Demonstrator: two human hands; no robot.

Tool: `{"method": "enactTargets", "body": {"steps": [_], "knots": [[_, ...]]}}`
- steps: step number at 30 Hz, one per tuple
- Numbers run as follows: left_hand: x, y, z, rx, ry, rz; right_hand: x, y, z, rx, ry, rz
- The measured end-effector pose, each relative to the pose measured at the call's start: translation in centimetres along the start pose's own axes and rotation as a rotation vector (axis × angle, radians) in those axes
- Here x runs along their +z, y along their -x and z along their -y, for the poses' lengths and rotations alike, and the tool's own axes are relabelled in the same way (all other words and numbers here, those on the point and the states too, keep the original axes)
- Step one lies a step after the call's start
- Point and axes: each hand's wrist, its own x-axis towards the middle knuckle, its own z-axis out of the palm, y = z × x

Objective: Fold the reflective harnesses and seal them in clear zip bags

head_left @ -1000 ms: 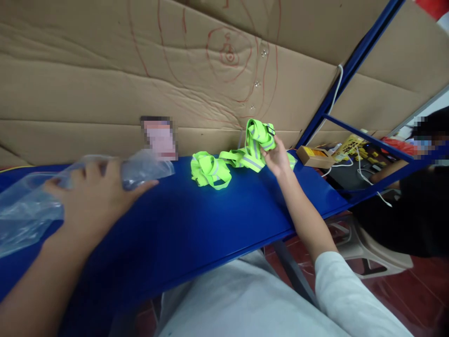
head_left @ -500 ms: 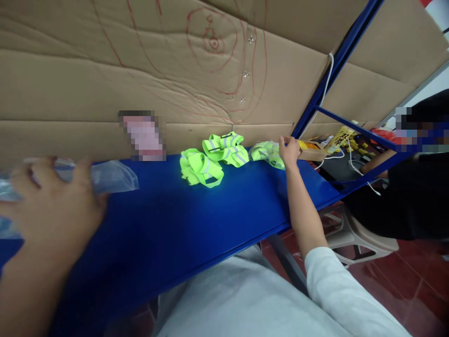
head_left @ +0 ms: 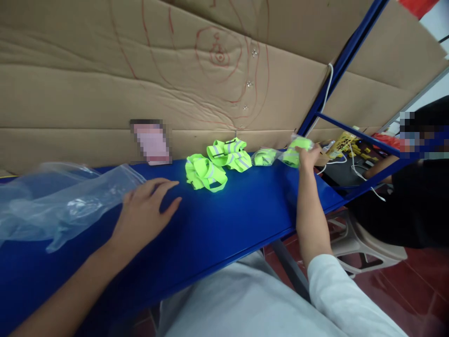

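My right hand [head_left: 309, 157] is closed on a neon-yellow reflective strap bundle [head_left: 293, 152] in a clear bag, at the table's back right. Just left of it lies a second bagged bundle [head_left: 265, 157]. Two unbagged bundles of neon strap with silver stripes, a rear one [head_left: 231, 154] and a front one [head_left: 203, 172], rest mid-table against the cardboard. My left hand [head_left: 145, 206] hovers with fingers apart, holding nothing, left of the front bundle. Clear plastic bags [head_left: 75, 206] are spread behind and left of that hand, partly covered by it.
The blue table [head_left: 228, 224] meets a cardboard wall [head_left: 70, 98] with red drawings. A pixelated pink item [head_left: 153, 142] stands against it. On the right are a blue post [head_left: 345, 61], a yellow-labelled bottle [head_left: 340, 144], white cables, a plastic stool [head_left: 368, 248] and another person in black [head_left: 421, 201].
My left hand has moved right, off the plastic bags and toward the unbagged bundles. My right hand has shifted slightly right with one bagged bundle, apart from the other.
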Motion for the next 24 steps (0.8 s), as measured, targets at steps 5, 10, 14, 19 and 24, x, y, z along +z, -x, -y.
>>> {"method": "enactTargets", "body": {"steps": [5,10,14,19,24], "knots": [[-0.9,0.6,-1.8,-0.202,0.849,0.245,-1.2,5.7,6.0,-0.428,-0.268,-0.173],[-0.7,1.3,-3.5,-0.139,1.241,0.103,-2.0,17.7,10.1,-0.816,-0.642,0.214],[0.4,0.9,-3.5,-0.181,1.267,0.01,-1.5,23.5,10.0,-0.898,-0.812,0.681],[-0.1,0.3,-2.6,-0.344,1.38,0.017,-0.8,23.2,10.0,-0.499,-0.925,1.3],[-1.9,-0.1,-1.4,-0.148,0.864,0.136,-1.5,22.4,11.2,-0.33,-0.863,1.345]]}}
